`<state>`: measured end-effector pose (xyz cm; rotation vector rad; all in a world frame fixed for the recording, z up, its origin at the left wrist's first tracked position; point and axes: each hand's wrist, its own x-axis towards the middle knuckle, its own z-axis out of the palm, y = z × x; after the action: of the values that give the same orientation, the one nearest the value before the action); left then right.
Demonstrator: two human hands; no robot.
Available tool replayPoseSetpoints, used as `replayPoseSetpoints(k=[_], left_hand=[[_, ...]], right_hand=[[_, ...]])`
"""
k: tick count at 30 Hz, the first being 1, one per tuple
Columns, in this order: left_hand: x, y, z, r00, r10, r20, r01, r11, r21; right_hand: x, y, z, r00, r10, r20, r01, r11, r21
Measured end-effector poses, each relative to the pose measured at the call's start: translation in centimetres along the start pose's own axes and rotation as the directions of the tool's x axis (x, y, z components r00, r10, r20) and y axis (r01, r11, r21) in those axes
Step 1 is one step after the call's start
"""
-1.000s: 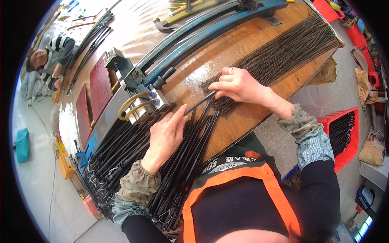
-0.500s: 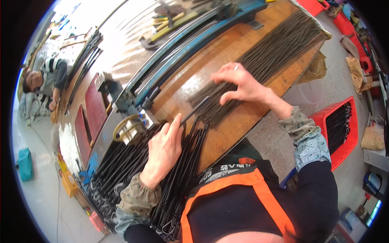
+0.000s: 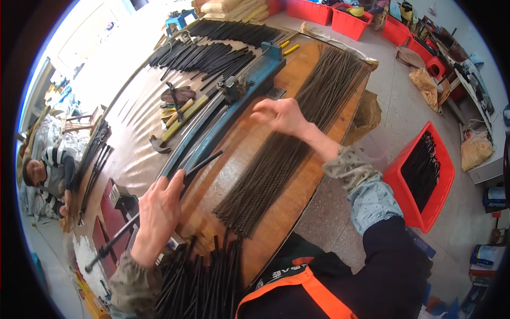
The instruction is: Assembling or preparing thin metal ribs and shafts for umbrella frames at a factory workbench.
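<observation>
My left hand [image 3: 159, 210] is closed around a slim black rod [image 3: 204, 162]. The rod runs past both sides of the hand, with a thicker collar towards its lower-left end. My right hand [image 3: 285, 115] is raised beside the blue metal rail [image 3: 210, 135], fingers loosely bent and apart; I see nothing held in them. Below it lies a wide bundle of thin brown spiral rods [image 3: 260, 181] on the wooden bench [image 3: 297, 212]. Several black rods [image 3: 207, 276] are heaped at the near end, close to my left forearm.
A clamp [image 3: 232, 87] sits on the rail. Beyond it lie a hammer [image 3: 175, 127] and rows of black tubes [image 3: 204, 58]. A red crate [image 3: 393, 183] holding black rods stands on the floor at right. Another person [image 3: 56, 170] is at far left.
My view has turned, showing more of the bench's far end. My left hand has moved left with the black rod. My right hand has moved away from the rod's tip towards the rail.
</observation>
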<state>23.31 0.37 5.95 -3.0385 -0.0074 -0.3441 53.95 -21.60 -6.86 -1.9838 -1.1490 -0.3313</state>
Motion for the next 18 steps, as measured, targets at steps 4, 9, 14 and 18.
replayPoseSetpoints(k=[4, 9, 14, 18], left_hand=[[1.6, 0.7, 1.7, 0.998, 0.043, 0.043, -0.037, 0.993, -0.113], [3.5, 1.7, 3.7, 0.985, 0.172, 0.025, -0.166, 0.975, -0.149], [3.6, 0.3, 4.8, 0.995, 0.102, 0.020, -0.095, 0.970, -0.224], [3.1, 1.6, 4.5, 0.981, 0.160, 0.109, -0.135, 0.969, -0.206]], right_hand=[[0.3, -3.6, -1.5, 0.925, -0.299, -0.234, 0.300, 0.953, -0.034], [-0.4, -3.9, -2.4, 0.880, -0.447, -0.160, 0.434, 0.894, -0.111], [-1.7, 1.9, -4.0, 0.893, -0.108, -0.437, 0.044, 0.987, -0.154], [0.1, -1.1, -4.9, 0.836, -0.332, -0.438, 0.275, 0.943, -0.189]])
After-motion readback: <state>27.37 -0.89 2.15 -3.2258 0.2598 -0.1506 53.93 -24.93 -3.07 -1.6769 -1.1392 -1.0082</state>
